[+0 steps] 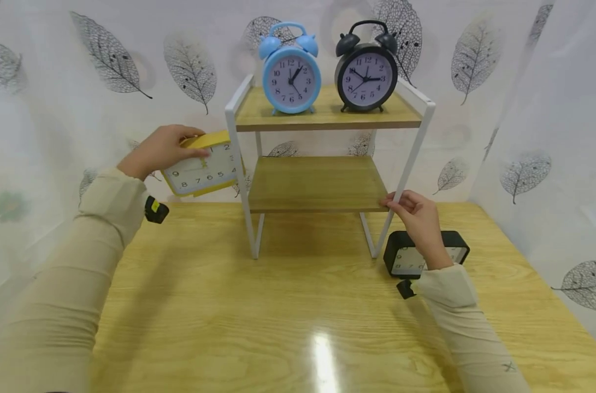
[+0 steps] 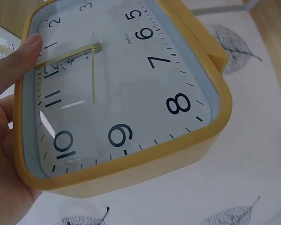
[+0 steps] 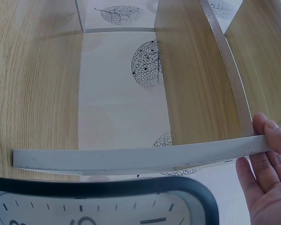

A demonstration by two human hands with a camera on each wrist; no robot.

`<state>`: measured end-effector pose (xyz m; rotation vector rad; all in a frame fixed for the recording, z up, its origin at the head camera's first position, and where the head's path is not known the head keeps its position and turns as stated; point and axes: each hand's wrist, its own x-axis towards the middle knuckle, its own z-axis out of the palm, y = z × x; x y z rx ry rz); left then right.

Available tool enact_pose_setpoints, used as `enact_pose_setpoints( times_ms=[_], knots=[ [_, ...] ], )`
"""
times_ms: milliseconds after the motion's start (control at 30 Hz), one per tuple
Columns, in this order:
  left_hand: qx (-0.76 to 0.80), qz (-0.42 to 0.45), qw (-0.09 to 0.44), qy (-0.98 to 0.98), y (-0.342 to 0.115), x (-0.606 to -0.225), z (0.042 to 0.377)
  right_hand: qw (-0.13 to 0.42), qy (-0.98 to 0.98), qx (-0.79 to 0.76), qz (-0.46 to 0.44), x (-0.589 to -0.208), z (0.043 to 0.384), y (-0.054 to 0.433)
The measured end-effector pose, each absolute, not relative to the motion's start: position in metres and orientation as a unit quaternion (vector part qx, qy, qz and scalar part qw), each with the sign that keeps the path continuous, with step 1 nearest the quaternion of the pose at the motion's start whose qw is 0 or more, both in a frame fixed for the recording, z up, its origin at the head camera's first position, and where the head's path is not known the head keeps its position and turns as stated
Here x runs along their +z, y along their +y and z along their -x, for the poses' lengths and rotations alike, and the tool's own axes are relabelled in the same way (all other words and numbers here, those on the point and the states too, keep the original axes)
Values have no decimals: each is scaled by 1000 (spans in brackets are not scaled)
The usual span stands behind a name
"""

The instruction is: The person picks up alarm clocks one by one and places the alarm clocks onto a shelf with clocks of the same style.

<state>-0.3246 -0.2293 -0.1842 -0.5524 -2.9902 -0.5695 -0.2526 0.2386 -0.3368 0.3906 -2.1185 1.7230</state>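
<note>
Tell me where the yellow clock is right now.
In the head view, the yellow clock is in the left hand, at the left side of the shelf, its right end partly behind the front left post.

Booth-like nook: leaf-print walls (image 1: 548, 103), table (image 1: 258, 305)

On the yellow clock (image 2: 126, 93) I hold at left, I read QUARTZ and numerals including 12, 10, 9 and 8. Atop the shelf rack (image 1: 319, 183), the light-blue twin-bell alarm clock (image 1: 291, 87) and, right of it, the black twin-bell alarm clock (image 1: 366, 82) show 12 and 6. The black rectangular clock (image 1: 406, 263), nearer right, shows 8; my right sleeve (image 1: 474, 333) bears an X.
</note>
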Motion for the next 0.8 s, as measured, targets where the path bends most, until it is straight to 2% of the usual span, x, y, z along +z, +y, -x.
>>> enact_pose_setpoints(
  times_ms=[233, 400, 633, 800],
  knots=[
    [-210, 216, 40, -953, -191, -182, 337, 198, -764, 600, -130, -337, 254, 239],
    [-256, 245, 33, -934, -165, -189, 344, 195, -760, 604, -140, -337, 253, 238],
    [-336, 337, 55, -878, -134, -193, 353, 191, -760, 606, -137, -336, 253, 240],
    [-325, 334, 58, -883, -115, -194, 356, 191, -752, 615, -142, -336, 253, 240]
  ],
)
